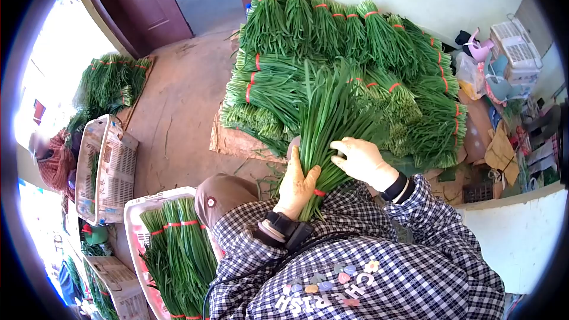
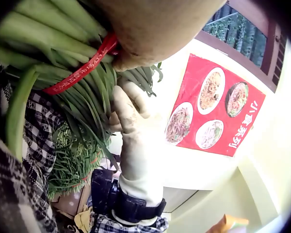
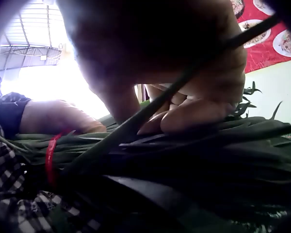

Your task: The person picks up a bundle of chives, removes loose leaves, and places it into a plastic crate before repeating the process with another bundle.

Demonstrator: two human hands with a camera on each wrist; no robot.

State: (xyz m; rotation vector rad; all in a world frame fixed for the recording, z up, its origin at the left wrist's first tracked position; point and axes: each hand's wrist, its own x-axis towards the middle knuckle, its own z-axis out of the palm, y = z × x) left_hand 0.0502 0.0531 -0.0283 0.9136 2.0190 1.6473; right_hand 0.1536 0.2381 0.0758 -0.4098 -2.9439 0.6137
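Observation:
A bunch of garlic chives (image 1: 325,121) leans against the person's front, leaf tips pointing away. Red tape (image 2: 82,73) circles it near the stem end. The left hand (image 1: 296,185) grips the bunch just above the tape, thumb along its near side. Curled fingers of the right hand (image 1: 363,161) pinch leaves on the bunch's right side, farther up than the tape. In the right wrist view the right hand (image 3: 199,104) is dark, its fingertips down among the leaves. One loose blade (image 3: 136,119) slants across in front of it.
Taped chive bundles (image 1: 332,29) are heaped ahead. A pink-white crate (image 1: 133,234) of bundles stands at the left, with a white basket (image 1: 118,172) beyond it. Bags and clutter (image 1: 504,83) lie right, past a low white wall (image 1: 521,237). Another pile (image 1: 109,83) sits far left.

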